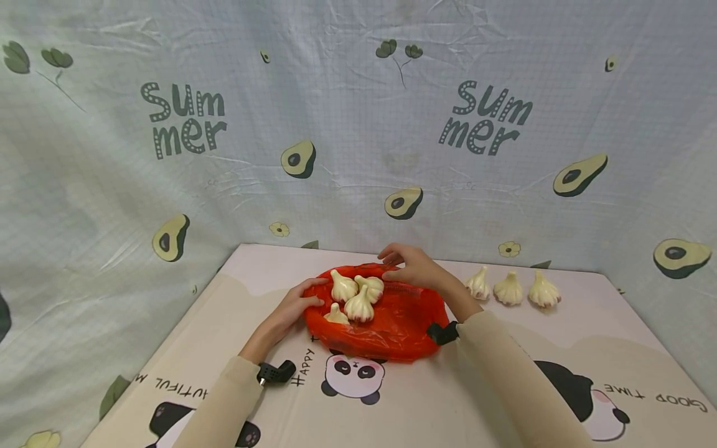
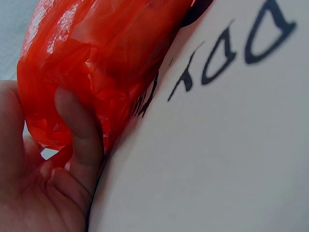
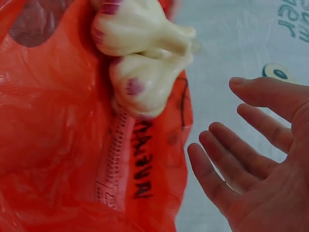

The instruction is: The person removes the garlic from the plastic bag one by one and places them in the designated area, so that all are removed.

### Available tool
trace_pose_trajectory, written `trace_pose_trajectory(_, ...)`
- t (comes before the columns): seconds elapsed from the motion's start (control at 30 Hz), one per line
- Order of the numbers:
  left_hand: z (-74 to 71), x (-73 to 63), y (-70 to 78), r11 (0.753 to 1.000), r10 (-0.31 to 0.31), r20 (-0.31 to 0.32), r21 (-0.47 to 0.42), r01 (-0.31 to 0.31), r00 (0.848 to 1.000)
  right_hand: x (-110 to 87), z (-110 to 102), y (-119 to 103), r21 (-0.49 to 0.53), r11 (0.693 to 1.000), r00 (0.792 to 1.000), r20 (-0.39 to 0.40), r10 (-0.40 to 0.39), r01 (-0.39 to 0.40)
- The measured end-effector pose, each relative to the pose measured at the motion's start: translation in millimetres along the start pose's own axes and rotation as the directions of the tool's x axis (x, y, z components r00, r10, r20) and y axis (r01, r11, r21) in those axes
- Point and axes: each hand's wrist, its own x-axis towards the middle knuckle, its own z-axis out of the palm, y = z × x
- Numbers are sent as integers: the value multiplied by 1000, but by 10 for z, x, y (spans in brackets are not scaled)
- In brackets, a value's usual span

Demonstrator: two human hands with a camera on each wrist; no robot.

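Observation:
A red plastic bag (image 1: pixel 403 311) lies on the table with its mouth spread open. Several white garlic bulbs (image 1: pixel 360 305) sit bunched in its left part. My left hand (image 1: pixel 290 311) rests against the bag's left side; in the left wrist view its thumb (image 2: pixel 79 130) lies along the crinkled plastic. Over the far rim hovers my right hand (image 1: pixel 417 267), fingers spread and holding nothing. The right wrist view shows that hand apart from the bag, near two purple-marked garlic bulbs (image 3: pixel 142 87). Printed dark lettering shows on the plastic there.
Three more garlic bulbs (image 1: pixel 508 289) stand in a row at the back right of the table. The table cover (image 1: pixel 426 404) carries panda prints and lettering. A pale curtain (image 1: pixel 347 112) with avocado prints hangs right behind the table and along its sides.

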Motion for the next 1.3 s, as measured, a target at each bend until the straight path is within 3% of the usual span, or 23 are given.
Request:
trace_pose_trajectory(0.27, 0, -21, -4, 1000, 17, 0, 2, -17, 1000, 107, 171, -19, -101, 995, 997, 80, 15, -7)
trace_pose_trajectory(0.83, 11, -11, -8, 1000, 8, -5, -1, -8, 1000, 242, 316, -94, -158, 987, 978, 200, 67, -35)
trace_pose_trajectory(1.07, 5, 0, -2, 1000, 16, 4, -10, -16, 1000, 244, 319, -86, -152, 986, 973, 206, 101, -71)
trace_pose_trajectory(1.3, 6, 2, -9, 1000, 12, 4, -8, -12, 1000, 204, 300, -78, -210, 975, 973, 197, 117, -75)
